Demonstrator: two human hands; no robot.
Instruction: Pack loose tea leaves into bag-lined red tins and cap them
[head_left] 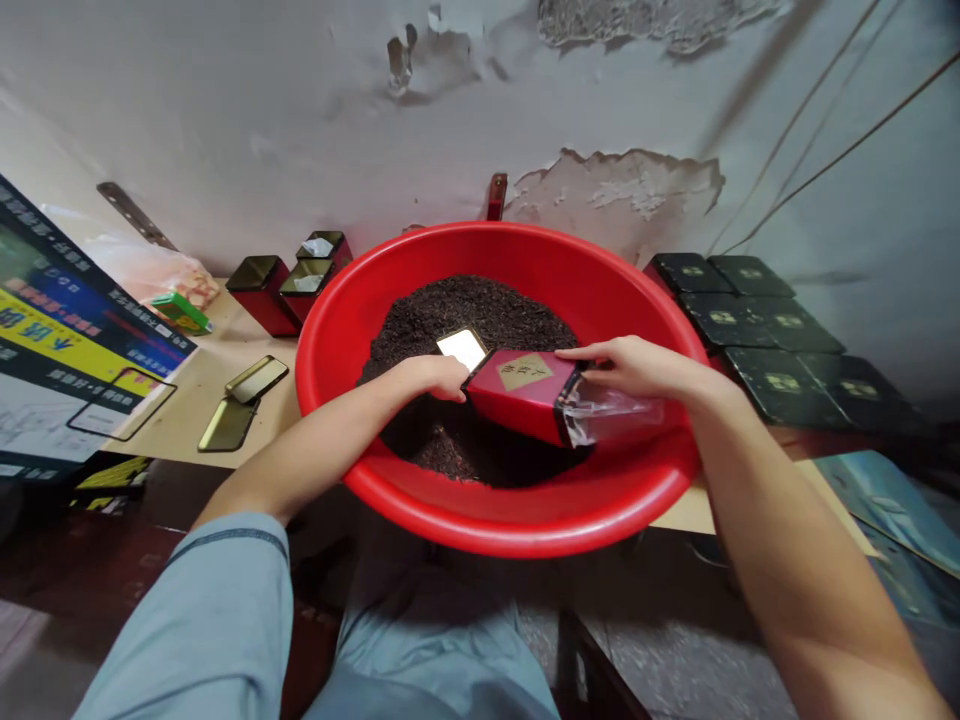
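A red tea tin (514,385) with a gold diamond label lies on its side above dark loose tea leaves (480,305) in a big red basin (525,535). My left hand (439,378) is closed on the tin's left end. At the other end my right hand (622,362) grips the rim, its lower fingers partly hidden by the tin and a clear plastic bag (611,415) that sticks out there. A bright, shiny rectangular piece (462,347) shows behind my left hand; whether it touches the tin I cannot tell.
Several dark-topped tins (784,385) stand in rows on the right. Red tins (262,300) without lids stand at the back left, near two gold-lined lids (241,405) on the table (277,345). A large printed box (67,350) is at far left; a peeling wall (300,120) rises behind.
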